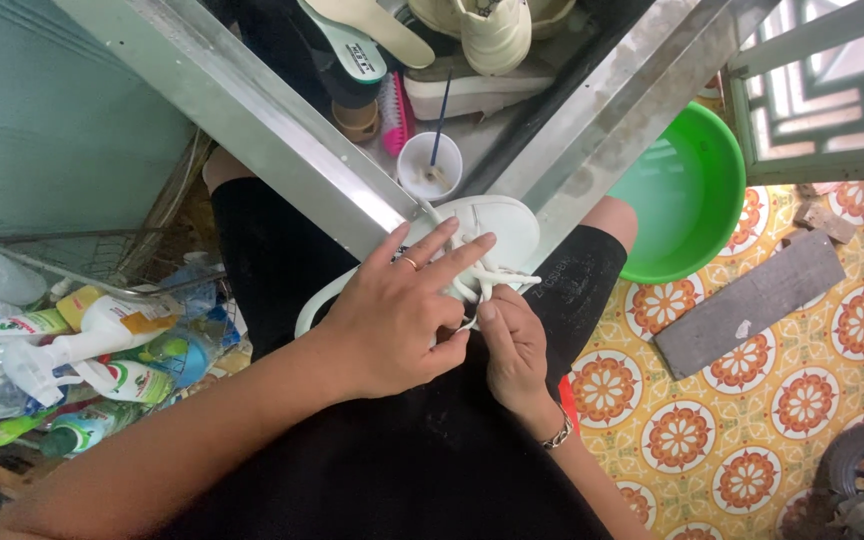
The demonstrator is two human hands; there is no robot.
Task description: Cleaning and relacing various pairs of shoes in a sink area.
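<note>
In the head view, a white sneaker (497,225) is held on the lap, just above the frame's centre, its toe pointed toward one o'clock against the edge of a metal table (282,140). The left hand (392,315) is laid palm-down over the shoe from seven o'clock, its forearm stretched in from the lower left corner; the fingers are spread and extended toward one o'clock across the white laces (492,278), and a ring is seen on one finger. The right hand (514,345) is brought in from five o'clock, wrist bent, a bracelet (558,433) worn on it; its thumb and fingertips are pinched on a lace just beside the left hand's thumb. The two hands are kept close together, touching over the shoe.

At twelve o'clock on the table, a white cup (429,165) with a thin brush stood in it, a pink brush (395,112) and more footwear are seen. A green basin (687,195) is set on the patterned floor at two o'clock, and spray bottles (102,340) are heaped at nine o'clock.
</note>
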